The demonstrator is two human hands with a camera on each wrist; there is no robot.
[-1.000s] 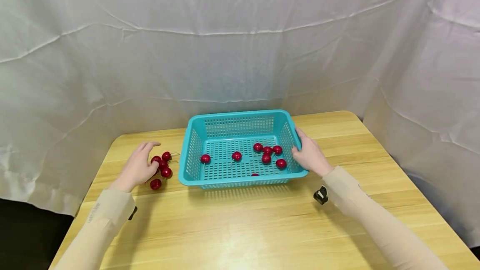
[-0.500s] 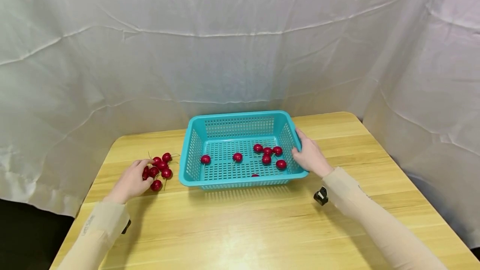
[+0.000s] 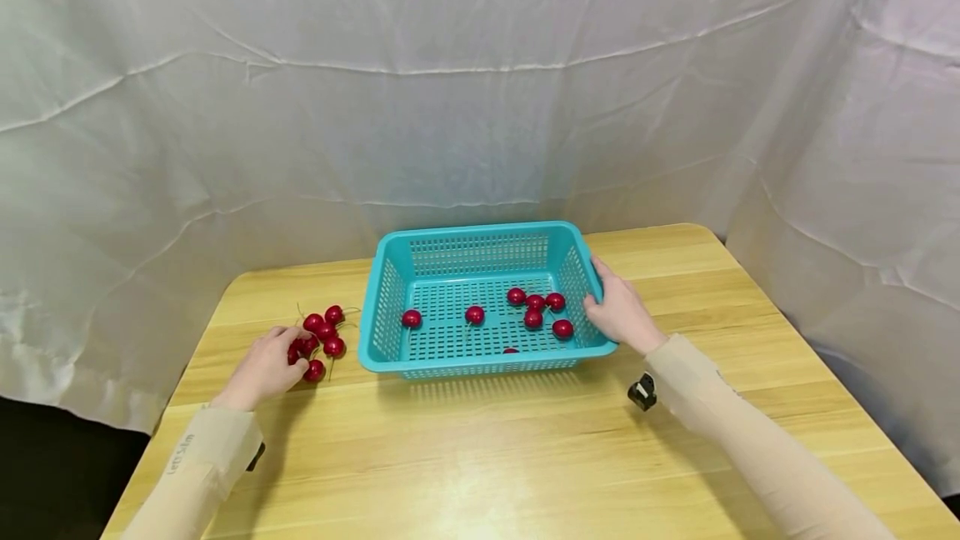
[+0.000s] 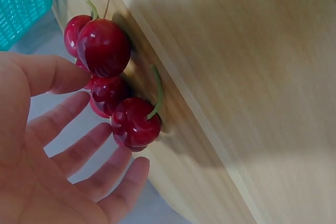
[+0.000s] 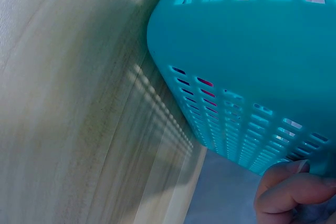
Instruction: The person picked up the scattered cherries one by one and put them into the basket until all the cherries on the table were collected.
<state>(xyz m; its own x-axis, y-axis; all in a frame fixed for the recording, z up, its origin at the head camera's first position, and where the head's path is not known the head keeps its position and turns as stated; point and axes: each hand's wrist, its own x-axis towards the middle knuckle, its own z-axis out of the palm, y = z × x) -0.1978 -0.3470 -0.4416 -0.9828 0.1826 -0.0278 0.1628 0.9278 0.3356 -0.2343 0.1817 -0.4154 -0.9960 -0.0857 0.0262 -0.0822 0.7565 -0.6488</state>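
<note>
My left hand reaches into a small pile of red cherries at the table's left side. In the left wrist view its thumb and spread, slightly bent fingers lie close against the cherries, some with green stems. No cherry is plainly pinched, and contact is partly hidden. My right hand grips the right rim of a turquoise plastic basket. Seen from the right wrist, bent fingers hold that basket's edge. Several cherries lie scattered on the basket floor, mostly toward its right.
The wooden table carries everything and has rounded far corners. A pale cloth hangs behind and at both sides. A black device sits beneath the right cuff.
My left hand has come down and back onto the cherry pile, and its fingers have drawn nearer together around the nearest cherries. The right hand and basket have stayed nearly still.
</note>
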